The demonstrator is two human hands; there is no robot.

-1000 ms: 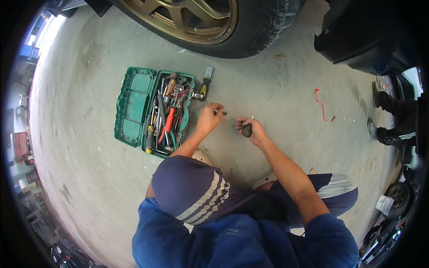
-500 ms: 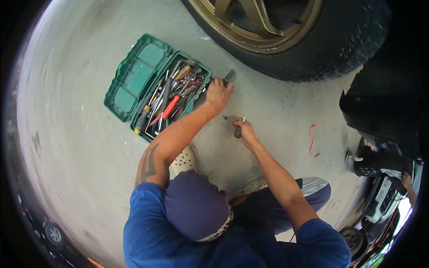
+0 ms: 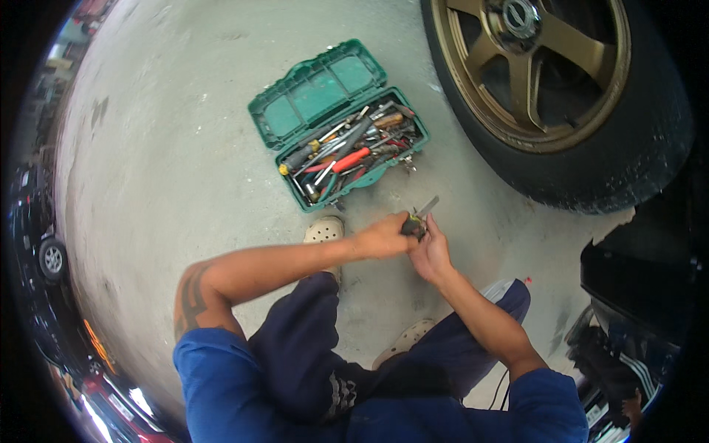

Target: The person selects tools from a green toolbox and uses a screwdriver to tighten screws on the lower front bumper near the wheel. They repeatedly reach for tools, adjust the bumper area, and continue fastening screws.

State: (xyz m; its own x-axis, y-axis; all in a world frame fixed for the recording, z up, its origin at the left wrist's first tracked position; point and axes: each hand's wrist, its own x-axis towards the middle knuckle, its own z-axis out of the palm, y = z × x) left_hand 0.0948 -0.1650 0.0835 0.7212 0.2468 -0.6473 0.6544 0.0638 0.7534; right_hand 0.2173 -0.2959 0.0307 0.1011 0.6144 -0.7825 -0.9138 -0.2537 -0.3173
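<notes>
My left hand [image 3: 382,238] is closed round a flat-bladed hand tool [image 3: 427,206] with a dark and yellow handle. Its grey blade points up and away to the right. My right hand [image 3: 431,252] meets it from the right, fingers bent against a small dark piece beside the handle. What exactly lies between the two hands is partly hidden by the fingers. Beyond them on the floor lies a green toolbox [image 3: 384,177], lid folded back. It is full of screwdrivers, sockets, pliers and a red-handled tool [image 3: 350,160].
A large tyre on a bronze wheel [image 3: 521,81] stands at the upper right. Dark bodywork [image 3: 635,273] reaches in from the right edge. Another person's striped sleeve or trouser leg [image 3: 631,373] shows at lower right. My beige clogs [image 3: 325,229] rest on the concrete floor [image 3: 199,162].
My left hand has come away from the toolbox's side with the bladed tool and met my right hand. My head has lifted and turned, so toolbox and wheel sit further right.
</notes>
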